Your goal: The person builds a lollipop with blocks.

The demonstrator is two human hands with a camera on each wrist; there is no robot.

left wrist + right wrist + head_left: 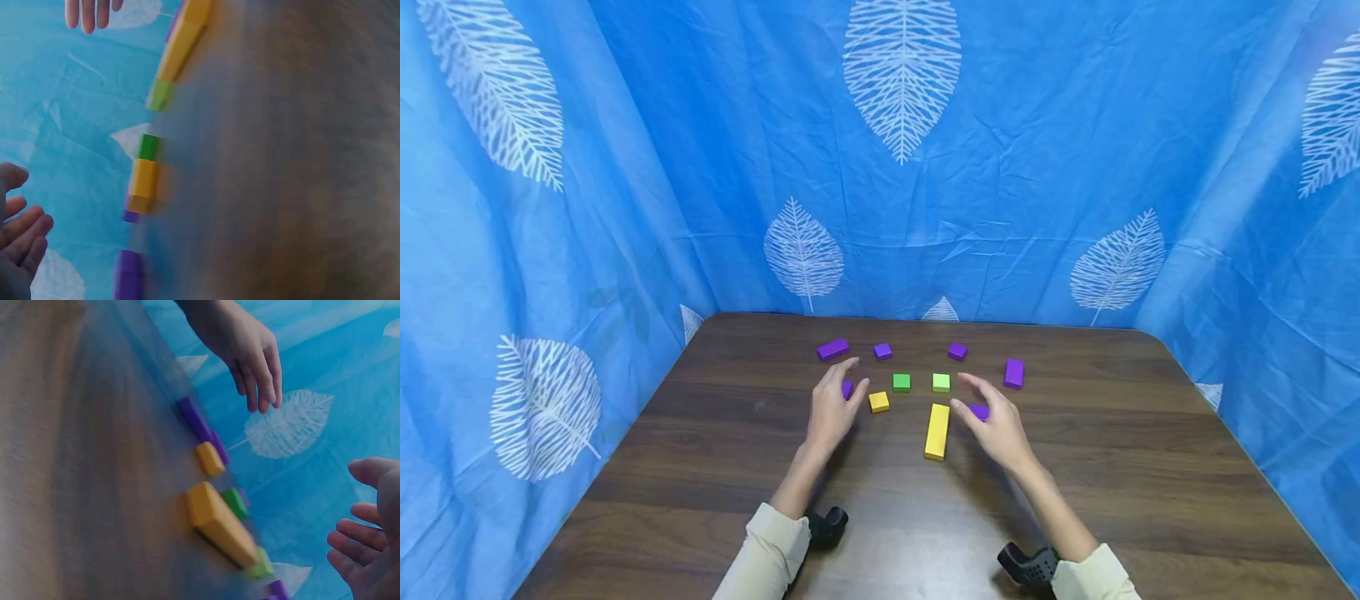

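Note:
My left hand (pixel 832 412) hovers with fingers spread, holding nothing, over the left part of the block group. A purple block (pixel 847 389) shows partly between its thumb and fingers, and a small yellow block (pixel 879 402) lies just right of its thumb. My right hand (pixel 998 425) is likewise empty, thumb and fingers apart; it partly hides another purple block (pixel 979 412). Left of that thumb lies a long yellow block (pixel 936 432). Between the hands sit a green block (pixel 901 382) and a light green block (pixel 941 382). The right wrist view shows both hands raised above the blocks.
Along the far side lie a long purple block (pixel 832 349), two small purple blocks (pixel 882 352) (pixel 957 352) and an upright-lying purple block (pixel 1013 374). A blue leaf-print curtain (pixel 985 167) surrounds the back and sides of the brown wooden table (pixel 700 467).

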